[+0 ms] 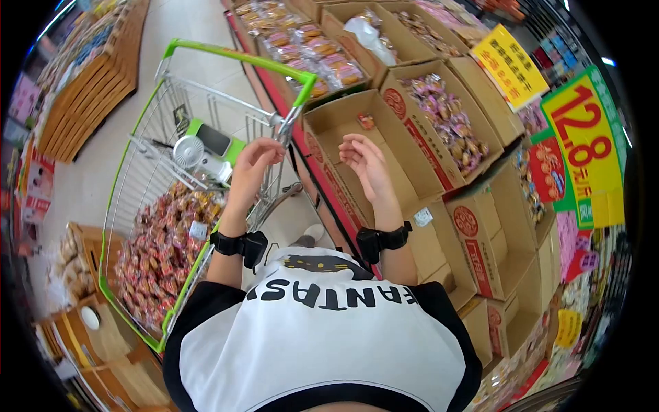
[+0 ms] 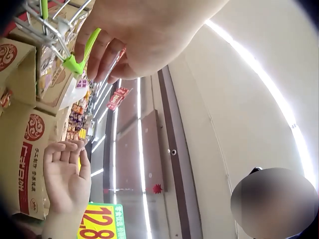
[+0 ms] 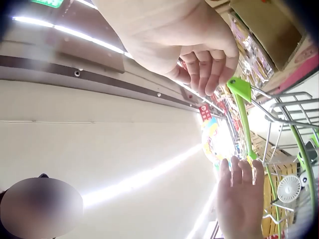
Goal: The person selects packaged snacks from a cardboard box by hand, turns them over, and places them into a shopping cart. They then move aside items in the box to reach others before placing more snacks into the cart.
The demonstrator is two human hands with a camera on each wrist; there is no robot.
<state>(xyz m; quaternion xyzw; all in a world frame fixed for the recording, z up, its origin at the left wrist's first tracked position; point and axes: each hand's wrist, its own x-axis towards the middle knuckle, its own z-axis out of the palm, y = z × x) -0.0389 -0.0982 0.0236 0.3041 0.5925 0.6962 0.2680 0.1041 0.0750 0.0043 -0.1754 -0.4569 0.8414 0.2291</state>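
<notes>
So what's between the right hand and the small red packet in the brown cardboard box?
Head view: no object, only bare brown cardboard box between the right hand and the small red packet.

Cardboard box [image 1: 412,168] open from above; cart handle [image 1: 240,56] obstructs front-left

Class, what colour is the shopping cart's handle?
The handle is bright green; the head view shows it best.

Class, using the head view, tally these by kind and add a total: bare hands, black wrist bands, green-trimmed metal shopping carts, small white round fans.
Bare hands (left hand, right hand): 2
Black wrist bands: 2
Green-trimmed metal shopping cart: 1
Small white round fan: 1
Total: 6
</notes>
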